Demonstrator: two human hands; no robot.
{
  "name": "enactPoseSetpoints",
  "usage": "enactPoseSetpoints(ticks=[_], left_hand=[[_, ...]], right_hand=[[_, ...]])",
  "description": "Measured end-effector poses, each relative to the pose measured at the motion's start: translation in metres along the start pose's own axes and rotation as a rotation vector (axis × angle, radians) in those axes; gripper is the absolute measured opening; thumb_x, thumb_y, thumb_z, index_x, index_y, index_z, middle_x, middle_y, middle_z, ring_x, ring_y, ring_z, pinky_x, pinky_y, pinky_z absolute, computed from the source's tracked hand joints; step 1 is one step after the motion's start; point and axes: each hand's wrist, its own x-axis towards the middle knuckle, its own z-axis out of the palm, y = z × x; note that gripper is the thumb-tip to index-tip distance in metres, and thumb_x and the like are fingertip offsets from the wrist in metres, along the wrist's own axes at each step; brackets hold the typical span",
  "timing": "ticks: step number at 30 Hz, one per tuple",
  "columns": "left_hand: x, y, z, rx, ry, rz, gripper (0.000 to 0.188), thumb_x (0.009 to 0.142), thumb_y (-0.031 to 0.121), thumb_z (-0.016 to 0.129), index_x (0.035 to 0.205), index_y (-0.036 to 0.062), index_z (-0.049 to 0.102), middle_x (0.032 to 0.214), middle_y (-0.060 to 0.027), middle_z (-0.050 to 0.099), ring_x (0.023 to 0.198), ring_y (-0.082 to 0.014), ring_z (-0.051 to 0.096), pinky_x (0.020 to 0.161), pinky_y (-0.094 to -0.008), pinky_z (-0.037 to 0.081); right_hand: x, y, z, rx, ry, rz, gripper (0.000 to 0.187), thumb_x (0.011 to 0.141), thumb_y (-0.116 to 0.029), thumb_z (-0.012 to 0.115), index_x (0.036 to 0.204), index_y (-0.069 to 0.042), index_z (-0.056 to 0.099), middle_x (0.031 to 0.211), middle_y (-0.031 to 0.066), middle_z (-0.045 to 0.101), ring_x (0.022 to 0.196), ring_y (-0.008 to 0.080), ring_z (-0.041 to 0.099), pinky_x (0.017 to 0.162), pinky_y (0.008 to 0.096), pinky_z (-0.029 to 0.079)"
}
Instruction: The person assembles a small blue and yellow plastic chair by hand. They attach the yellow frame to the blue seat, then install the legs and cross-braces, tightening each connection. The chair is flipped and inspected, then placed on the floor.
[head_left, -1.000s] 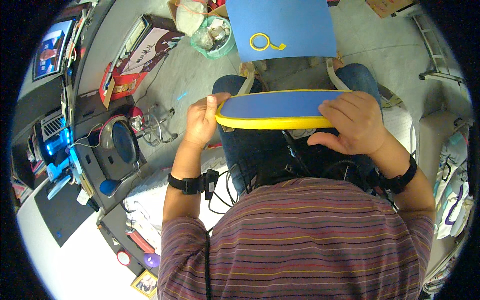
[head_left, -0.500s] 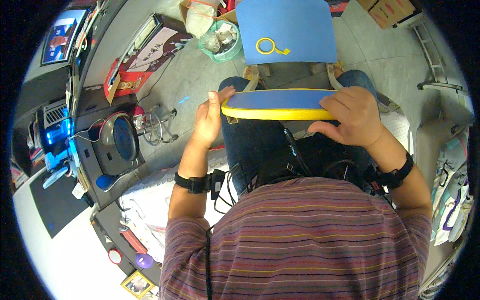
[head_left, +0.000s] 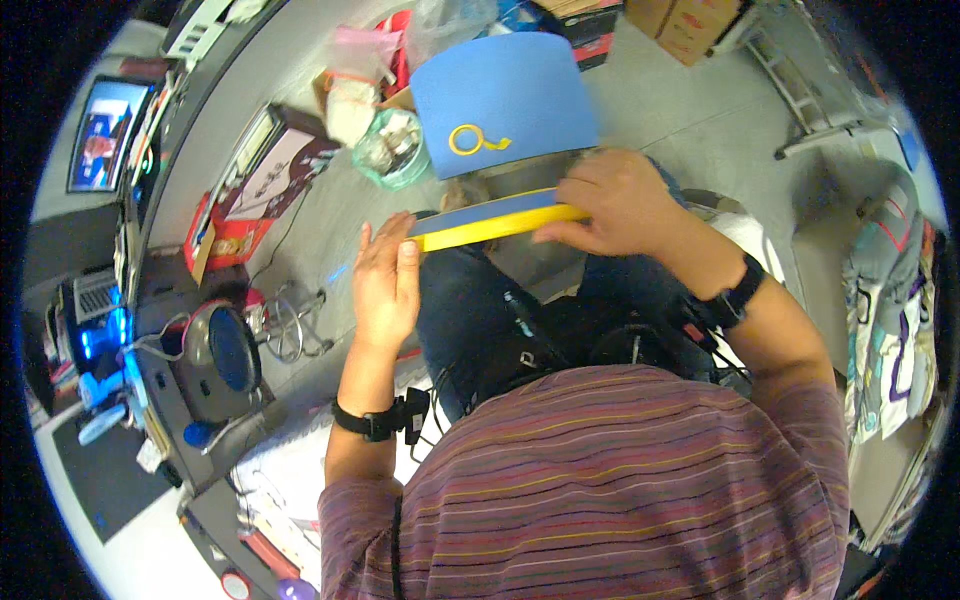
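A flat blue board with a bright yellow rim (head_left: 480, 232) is held edge-up above my thighs, its right end higher than its left. My left hand (head_left: 385, 290) holds the left end, thumb in front and fingers reaching to the far side. Over the right end, my right hand (head_left: 612, 208) curls its fingers across the blue face, with the thumb along the near edge. Past the board, a ring of yellow tape (head_left: 466, 140) with a loose tail lies on a blue chair seat (head_left: 505, 90).
Beyond my left hand stands a green-lined bin (head_left: 405, 170) with rubbish. Bags and a red box (head_left: 228, 235) lie on the left floor, near a desk with a lit screen (head_left: 105, 135). A cardboard box (head_left: 690, 25) and a metal frame (head_left: 790, 85) stand far right.
Both hands have shifted left with the board, which now tilts up at its right end and shows less of its blue face. The whole view has swung a little.
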Motion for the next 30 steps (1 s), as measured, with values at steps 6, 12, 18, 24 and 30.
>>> enactPoseSetpoints(ticks=[6,12,18,24,30], left_hand=[[0.036,0.041,0.009,0.065,0.043,0.309,0.039,0.097,0.027,0.048,0.119,-0.002,0.061,0.114,-0.0237,0.064,0.111,-0.0386,0.06,0.102,-0.0477,0.04],[0.079,0.071,0.034,0.018,-0.077,0.376,0.033,0.097,0.027,0.05,0.113,0.0024,0.066,0.097,-0.0213,0.068,0.088,-0.0376,0.065,0.078,-0.0442,0.051],[0.106,0.061,0.031,0.09,-0.013,0.41,0.034,0.096,0.035,0.053,0.112,0.0084,0.068,0.094,-0.017,0.07,0.085,-0.0338,0.068,0.074,-0.0434,0.052],[0.105,0.056,0.035,0.218,0.051,0.481,0.048,0.085,0.049,0.065,0.112,0.0088,0.067,0.095,-0.015,0.07,0.084,-0.0308,0.069,0.072,-0.041,0.053],[0.115,0.051,0.037,0.215,0.089,0.448,0.044,0.085,0.05,0.063,0.109,0.013,0.069,0.091,-0.0117,0.071,0.079,-0.0302,0.068,0.066,-0.0398,0.053]], right_hand=[[0.013,0.015,0.004,-0.037,0.025,-0.01,0.05,0.08,-0.058,0.065,0.063,-0.012,0.056,0.06,0.0069,0.056,0.057,0.0283,0.058,0.05,0.0408,0.044],[0.022,0.027,0.004,0.0,-0.026,0.092,0.052,0.085,-0.06,0.054,0.067,-0.012,0.065,0.066,0.0121,0.065,0.064,0.0357,0.063,0.057,0.0478,0.048],[0.023,0.037,0.004,0.044,0.031,0.156,0.044,0.083,-0.055,0.06,0.094,-0.013,0.069,0.088,0.0124,0.068,0.086,0.0345,0.065,0.073,0.046,0.05],[0.024,0.044,0.001,0.065,-0.115,0.255,0.057,0.078,-0.048,0.07,0.124,-0.016,0.06,0.103,0.0121,0.068,0.099,0.032,0.063,0.087,0.0437,0.049],[0.016,0.053,-0.005,-0.038,0.09,0.206,0.056,0.08,-0.047,0.07,0.128,-0.019,0.059,0.108,0.0101,0.068,0.099,0.0306,0.065,0.083,0.0426,0.051]])
